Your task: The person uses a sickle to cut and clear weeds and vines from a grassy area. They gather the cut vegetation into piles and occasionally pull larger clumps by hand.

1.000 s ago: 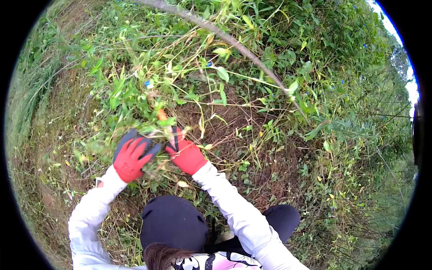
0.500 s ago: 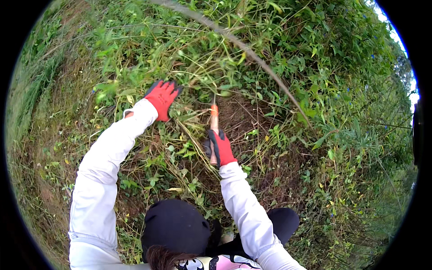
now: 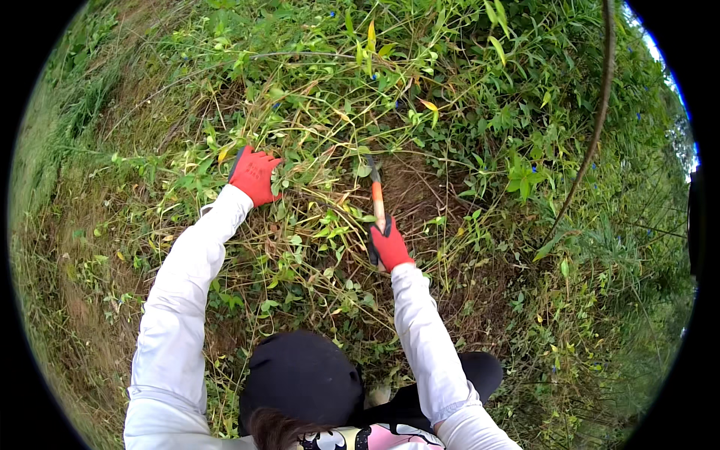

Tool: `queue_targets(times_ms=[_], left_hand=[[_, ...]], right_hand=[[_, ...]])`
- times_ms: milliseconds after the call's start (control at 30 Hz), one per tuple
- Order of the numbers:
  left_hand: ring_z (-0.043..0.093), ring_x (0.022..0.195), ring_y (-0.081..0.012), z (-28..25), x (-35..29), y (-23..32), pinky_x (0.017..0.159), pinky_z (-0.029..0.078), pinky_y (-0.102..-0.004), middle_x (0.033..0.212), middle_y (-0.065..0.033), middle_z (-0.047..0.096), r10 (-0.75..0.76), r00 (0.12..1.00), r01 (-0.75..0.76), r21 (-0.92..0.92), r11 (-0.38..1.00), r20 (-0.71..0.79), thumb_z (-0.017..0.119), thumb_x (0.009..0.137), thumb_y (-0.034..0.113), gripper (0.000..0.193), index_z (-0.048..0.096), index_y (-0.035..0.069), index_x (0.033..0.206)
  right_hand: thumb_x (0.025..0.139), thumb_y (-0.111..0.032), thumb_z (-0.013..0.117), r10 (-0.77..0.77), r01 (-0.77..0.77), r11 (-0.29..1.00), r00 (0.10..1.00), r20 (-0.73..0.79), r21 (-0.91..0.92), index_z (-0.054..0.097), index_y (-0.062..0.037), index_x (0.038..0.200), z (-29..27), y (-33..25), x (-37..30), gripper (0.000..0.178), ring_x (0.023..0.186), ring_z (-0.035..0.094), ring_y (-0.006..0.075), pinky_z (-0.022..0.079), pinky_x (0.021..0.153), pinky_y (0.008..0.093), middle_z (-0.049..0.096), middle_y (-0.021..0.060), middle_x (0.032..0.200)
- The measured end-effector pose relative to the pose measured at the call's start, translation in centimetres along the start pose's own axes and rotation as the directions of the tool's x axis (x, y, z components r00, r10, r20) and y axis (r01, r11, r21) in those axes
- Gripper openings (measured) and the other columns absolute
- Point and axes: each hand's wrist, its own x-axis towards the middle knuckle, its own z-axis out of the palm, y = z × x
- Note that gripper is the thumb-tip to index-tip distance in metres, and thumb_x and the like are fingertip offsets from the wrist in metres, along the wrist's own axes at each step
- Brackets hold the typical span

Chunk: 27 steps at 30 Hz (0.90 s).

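Your left hand point(image 3: 254, 175) is clamped on a clump of weeds point(image 3: 315, 161), pulling it taut so the stems stand clear. Your right hand point(image 3: 388, 245) is fisted around the orange-handled sickle point(image 3: 376, 191), blade up in the stalks just beside that clump.

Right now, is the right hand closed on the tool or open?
Closed: the right hand is wrapped round the lower end of the orange-handled tool, which points up into the weeds. Blade cannot be made out.
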Motion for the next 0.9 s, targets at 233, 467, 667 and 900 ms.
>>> queue_targets(times_ms=[233,467,667,900], left_hand=[[0.053,0.111,-0.0261,2.0,-7.3,-0.5,0.102,0.034,-0.0488,0.116,-0.0095,0.059,0.032,0.986,-0.043,-0.062,0.997,-0.162,0.083,0.051,0.038,0.081,0.057,0.006,0.121],[0.05,0.115,-0.0265,4.2,-10.8,0.5,0.102,0.033,-0.05,0.119,-0.0093,0.057,-0.035,0.99,0.031,-0.031,0.999,-0.138,0.083,0.047,0.037,0.09,0.054,0.007,0.126],[0.05,0.116,-0.0272,3.5,-13.4,-0.4,0.102,0.032,-0.0508,0.121,-0.0099,0.056,-0.053,0.997,0.05,-0.048,0.998,-0.061,0.082,0.047,0.034,0.085,0.054,0.007,0.122],[0.045,0.123,-0.0321,4.4,-17.0,-1.1,0.102,0.031,-0.0548,0.13,-0.0146,0.05,-0.057,0.994,0.047,-0.103,0.994,-0.097,0.073,0.047,0.02,0.087,0.049,0.003,0.13]], right_hand=[[0.088,-0.033,0.065,0.117,-0.135,0.98,0.985,-0.127,-0.147,0.037,-0.0077,0.14,-0.3,9.1,-21.3,0.065,0.093,0.066,0.0398,0.051,0.08,0.0446,0.066,0.0229,0.097],[0.095,-0.025,0.058,0.192,-0.138,0.948,0.967,-0.165,0.288,0.051,-0.0036,0.096,0.9,4.1,-13.8,0.023,0.051,0.056,0.0142,0.044,0.045,0.03,0.056,0.0029,0.063],[0.092,-0.034,0.06,0.415,-0.355,0.867,0.903,0.112,-0.349,0.039,-0.0019,0.137,-0.3,-1.1,-12.3,0.059,0.067,0.065,0.0318,0.052,0.063,0.0413,0.068,0.0194,0.088],[0.087,-0.027,0.067,0.218,-0.204,0.964,0.973,0.07,-0.168,0.034,-0.005,0.143,0.4,0.2,-27.5,0.068,0.087,0.066,0.0428,0.05,0.072,0.045,0.066,0.0263,0.088]])
